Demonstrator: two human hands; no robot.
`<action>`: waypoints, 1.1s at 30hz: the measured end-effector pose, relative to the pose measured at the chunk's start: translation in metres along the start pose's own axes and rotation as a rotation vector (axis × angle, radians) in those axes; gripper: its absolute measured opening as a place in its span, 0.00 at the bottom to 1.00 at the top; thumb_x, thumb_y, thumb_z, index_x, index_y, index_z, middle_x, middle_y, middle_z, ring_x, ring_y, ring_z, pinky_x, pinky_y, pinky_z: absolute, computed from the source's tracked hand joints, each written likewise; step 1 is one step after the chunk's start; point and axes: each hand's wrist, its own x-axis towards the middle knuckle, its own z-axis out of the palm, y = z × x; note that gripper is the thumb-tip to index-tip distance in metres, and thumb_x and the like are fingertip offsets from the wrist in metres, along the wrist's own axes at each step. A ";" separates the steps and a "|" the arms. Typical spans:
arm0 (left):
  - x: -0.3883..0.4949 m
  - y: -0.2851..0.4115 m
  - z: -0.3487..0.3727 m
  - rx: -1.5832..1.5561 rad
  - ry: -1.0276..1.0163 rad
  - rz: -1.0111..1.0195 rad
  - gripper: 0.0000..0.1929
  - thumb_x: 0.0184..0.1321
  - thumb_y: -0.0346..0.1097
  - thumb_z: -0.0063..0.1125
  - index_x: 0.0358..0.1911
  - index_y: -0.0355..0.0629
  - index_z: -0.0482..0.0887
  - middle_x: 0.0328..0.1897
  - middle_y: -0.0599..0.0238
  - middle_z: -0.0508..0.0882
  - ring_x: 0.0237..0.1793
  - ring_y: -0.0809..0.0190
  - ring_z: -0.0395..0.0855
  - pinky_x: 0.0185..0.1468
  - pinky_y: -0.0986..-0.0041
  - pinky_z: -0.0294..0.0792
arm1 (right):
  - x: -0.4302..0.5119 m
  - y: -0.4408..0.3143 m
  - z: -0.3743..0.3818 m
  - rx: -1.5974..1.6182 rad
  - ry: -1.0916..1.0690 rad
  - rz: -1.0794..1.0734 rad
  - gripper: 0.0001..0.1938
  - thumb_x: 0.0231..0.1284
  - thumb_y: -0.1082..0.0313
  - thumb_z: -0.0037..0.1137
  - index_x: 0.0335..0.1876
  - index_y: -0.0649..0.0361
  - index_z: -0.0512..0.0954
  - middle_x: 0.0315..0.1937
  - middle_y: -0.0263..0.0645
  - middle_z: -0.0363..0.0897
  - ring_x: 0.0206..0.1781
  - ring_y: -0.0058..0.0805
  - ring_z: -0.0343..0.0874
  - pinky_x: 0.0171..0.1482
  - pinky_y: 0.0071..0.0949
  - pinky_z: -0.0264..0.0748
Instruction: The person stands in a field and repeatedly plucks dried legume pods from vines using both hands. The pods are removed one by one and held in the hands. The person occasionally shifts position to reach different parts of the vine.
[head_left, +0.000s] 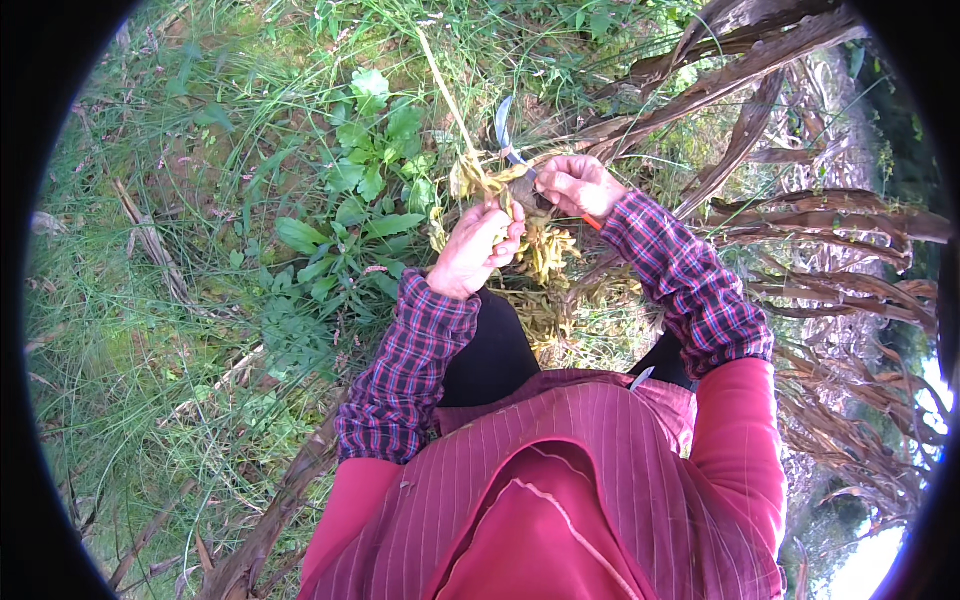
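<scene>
My left hand (482, 244) is closed around part of a yellowed plant with dry pods (487, 178), just above my knees. A pale bare stalk (445, 86) runs up and away from that plant. In my right hand (581, 186) is a sickle, its curved metal blade (503, 124) pointing up and away from me beside the pods; a bit of its orange-red handle shows below the hand. The two hands are close together but apart. Under them hangs a cluster of yellow pods (549, 251). How the stem passes through my left fingers is partly hidden.
Dry brown stalks with withered leaves (720, 82) lean in from the right. Broad-leaved green weeds (371, 150) grow left of my hands, among long grass (187, 247). Another dry stalk (281, 495) lies at the lower left. More yellowed plants (551, 322) are near my knees.
</scene>
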 end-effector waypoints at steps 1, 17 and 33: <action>0.000 0.001 -0.003 -0.013 0.006 -0.001 0.04 0.56 0.28 0.39 0.32 0.40 0.69 0.22 0.71 0.68 0.16 0.77 0.61 0.13 0.90 0.49 | -0.001 0.003 -0.006 -0.092 0.084 0.022 0.06 0.55 0.67 0.47 0.30 0.60 0.72 0.20 0.28 0.69 0.17 0.12 0.62 0.19 0.13 0.58; 0.005 0.012 -0.032 0.004 -0.091 0.065 0.06 0.57 0.32 0.40 0.32 0.39 0.70 0.22 0.72 0.68 0.14 0.77 0.61 0.13 0.89 0.51 | -0.021 0.135 0.002 -0.327 0.322 0.094 0.16 0.41 0.69 0.63 0.36 0.63 0.72 0.31 0.34 0.76 0.36 0.24 0.73 0.43 0.27 0.72; 0.000 -0.004 -0.032 0.116 -0.234 -0.032 0.07 0.61 0.35 0.44 0.32 0.40 0.72 0.22 0.76 0.68 0.15 0.81 0.59 0.14 0.91 0.50 | -0.025 0.088 0.013 -0.856 0.364 0.079 0.10 0.47 0.64 0.57 0.27 0.61 0.70 0.17 0.34 0.71 0.23 0.24 0.71 0.28 0.26 0.69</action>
